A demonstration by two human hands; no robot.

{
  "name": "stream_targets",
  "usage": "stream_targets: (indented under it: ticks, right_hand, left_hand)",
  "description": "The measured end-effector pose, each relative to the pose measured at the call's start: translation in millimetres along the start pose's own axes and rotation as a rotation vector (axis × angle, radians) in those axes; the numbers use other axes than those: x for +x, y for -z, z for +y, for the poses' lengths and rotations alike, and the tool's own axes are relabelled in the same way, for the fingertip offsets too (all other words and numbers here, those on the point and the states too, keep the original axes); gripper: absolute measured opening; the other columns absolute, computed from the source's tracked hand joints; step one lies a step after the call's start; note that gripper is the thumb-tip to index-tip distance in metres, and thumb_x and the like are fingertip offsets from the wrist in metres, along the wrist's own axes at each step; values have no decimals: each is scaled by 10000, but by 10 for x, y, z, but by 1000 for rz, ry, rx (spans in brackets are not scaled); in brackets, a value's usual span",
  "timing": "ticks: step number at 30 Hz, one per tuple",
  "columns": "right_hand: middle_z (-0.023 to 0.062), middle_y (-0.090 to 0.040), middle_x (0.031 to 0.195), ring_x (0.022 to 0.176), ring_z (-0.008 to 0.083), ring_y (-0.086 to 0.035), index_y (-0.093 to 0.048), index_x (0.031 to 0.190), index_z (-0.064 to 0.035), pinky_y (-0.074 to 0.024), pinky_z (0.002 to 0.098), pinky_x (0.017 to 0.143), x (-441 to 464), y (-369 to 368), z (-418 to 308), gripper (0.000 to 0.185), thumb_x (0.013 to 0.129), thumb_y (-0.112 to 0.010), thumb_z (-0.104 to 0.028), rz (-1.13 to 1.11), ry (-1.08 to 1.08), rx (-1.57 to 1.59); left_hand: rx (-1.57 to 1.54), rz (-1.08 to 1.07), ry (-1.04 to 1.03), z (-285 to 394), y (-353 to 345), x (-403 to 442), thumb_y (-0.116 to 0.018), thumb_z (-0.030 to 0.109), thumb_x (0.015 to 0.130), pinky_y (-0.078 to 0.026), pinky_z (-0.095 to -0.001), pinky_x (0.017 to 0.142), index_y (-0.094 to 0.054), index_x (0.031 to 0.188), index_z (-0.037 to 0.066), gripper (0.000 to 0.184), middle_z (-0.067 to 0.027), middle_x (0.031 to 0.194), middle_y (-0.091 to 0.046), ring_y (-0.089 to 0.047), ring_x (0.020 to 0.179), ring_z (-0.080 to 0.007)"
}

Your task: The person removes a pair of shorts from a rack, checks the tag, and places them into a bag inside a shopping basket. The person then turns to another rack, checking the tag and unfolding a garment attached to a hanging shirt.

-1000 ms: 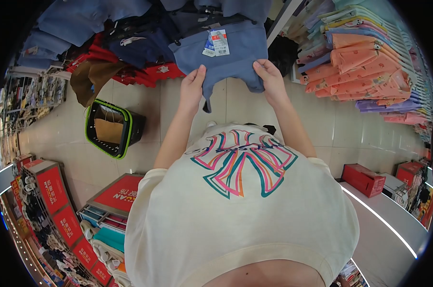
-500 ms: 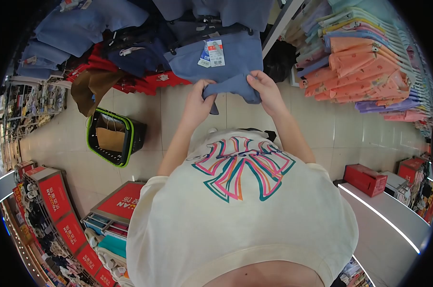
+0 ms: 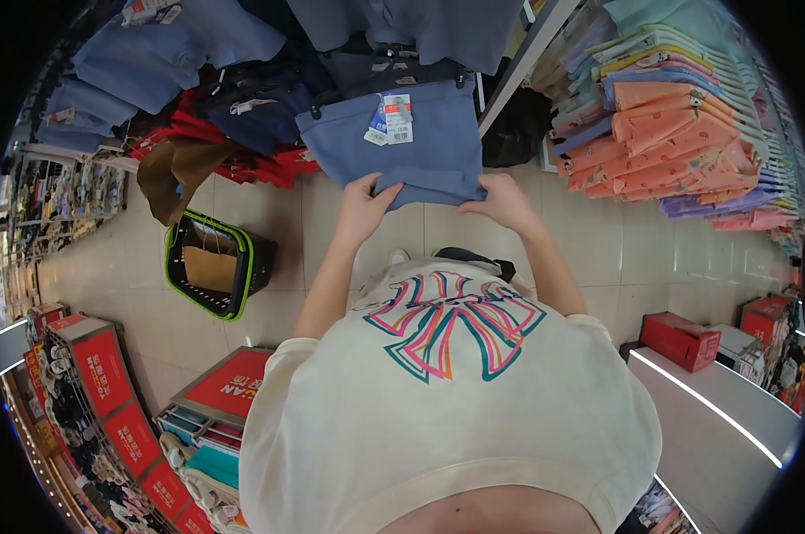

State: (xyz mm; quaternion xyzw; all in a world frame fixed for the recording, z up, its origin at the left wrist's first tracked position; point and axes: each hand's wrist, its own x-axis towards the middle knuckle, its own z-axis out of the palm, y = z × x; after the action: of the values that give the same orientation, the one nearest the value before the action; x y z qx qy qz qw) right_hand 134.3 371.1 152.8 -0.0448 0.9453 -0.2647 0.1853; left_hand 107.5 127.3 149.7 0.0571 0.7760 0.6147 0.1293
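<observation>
A blue garment [image 3: 331, 129] hangs by its waist from the black clips of a hanger, with paper price tags [image 3: 398, 119] on its front. Whether it is shorts, trousers or a skirt I cannot tell. My left hand [image 3: 364, 206] pinches its lower edge on the left, thumb on top. At the opposite corner, my right hand [image 3: 502, 203] grips the same edge between thumb and fingers. Between the two hands the fabric is stretched sideways, with a fold along the bottom.
More blue clothes [image 3: 166, 67] and red ones hang around it. A brown garment [image 3: 166, 173] hangs above a green-rimmed black basket [image 3: 243, 267] holding brown cloth. Orange printed clothes [image 3: 678, 133] hang at the right. Red boxes [image 3: 678, 338] and a shoe rack [image 3: 68, 392] stand nearby.
The lower edge, bunched and turned up between my hands before, is now spread flatter and wider. Both hands are slightly lower in the view, and the right has turned inward.
</observation>
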Motion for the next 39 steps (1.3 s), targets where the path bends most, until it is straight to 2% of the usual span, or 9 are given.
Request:
stream_targets:
  ticks: [6, 9, 11, 14, 17, 20, 21, 31, 39]
  right_hand:
    - [105, -581, 830, 697, 320, -543, -604, 836, -30, -447, 364, 648, -36, -213, 295, 223, 667, -658, -167, 390, 253, -43]
    - [95, -577, 829, 652, 252, -564, -597, 845, -19, -455, 322, 621, -30, -218, 333, 167, 703, -623, -103, 504, 365, 198]
    - [82, -575, 791, 634, 189, -543, -590, 848, -5, -441, 282, 620, -58, -227, 313, 147, 727, -603, -88, 365, 227, 552]
    - [58, -561, 722, 614, 110, -489, -576, 850, 12, -410, 228, 601, -99, -147, 249, 145, 763, -585, -104, 282, 147, 658]
    - [20, -554, 681, 615, 71, -447, -571, 845, 21, -381, 201, 580, -71, -138, 307, 170, 799, -566, -142, 289, 133, 686]
    - [-14, -550, 695, 634, 43, -440, -577, 855, 19, -369, 189, 578, -20, -125, 312, 217, 833, -545, -195, 279, 97, 874]
    - [-25, -548, 706, 642, 33, -441, -579, 862, 16, -367, 185, 580, -36, -119, 304, 236, 844, -537, -215, 270, 75, 953]
    - [12, -593, 859, 749, 60, -541, -556, 969, -13, -420, 198, 700, 36, 15, 194, 272, 887, -463, -255, 219, 44, 1485]
    - [-23, -566, 812, 708, 37, -503, -567, 980, -27, -401, 173, 631, 4, -90, 335, 177, 835, -545, -127, 265, 103, 1148]
  left_hand:
    - [456, -157, 14, 239, 90, -95, -676, 227, 684, -425, -293, 577, -595, 873, -22, 322, -117, 666, -560, -532, 609, -182]
    - [630, -124, -129, -21, 184, -164, -686, 229, 663, -442, -348, 654, -588, 900, -22, 358, -175, 791, -579, -570, 736, -279]
    - [730, -144, -103, -134, 268, -182, -683, 216, 663, -440, -377, 701, -582, 923, -22, 367, -198, 885, -580, -563, 824, -320]
    - [748, -57, -130, -424, 383, -174, -673, 194, 675, -442, -355, 681, -584, 936, -24, 352, -193, 906, -578, -562, 818, -307]
    - [437, 33, -156, -490, 481, -163, -665, 201, 700, -436, -301, 641, -586, 938, -23, 337, -167, 824, -590, -572, 739, -238]
    - [291, -6, 104, -462, 585, -167, -651, 227, 734, -403, -246, 588, -590, 912, -27, 316, -91, 714, -578, -519, 653, -128]
    - [117, -6, 44, -415, 550, -179, -615, 244, 781, -363, -215, 552, -592, 881, -23, 286, -2, 644, -519, -434, 613, -58]
    - [-368, 6, 120, -244, 409, -95, -468, 260, 887, -334, -176, 602, -569, 823, 0, 286, 53, 742, -487, -396, 681, -24]
    - [221, -23, -79, -370, 471, -186, -453, 81, 832, -411, -227, 681, -549, 1058, 36, 250, -90, 881, -597, -523, 731, -126]
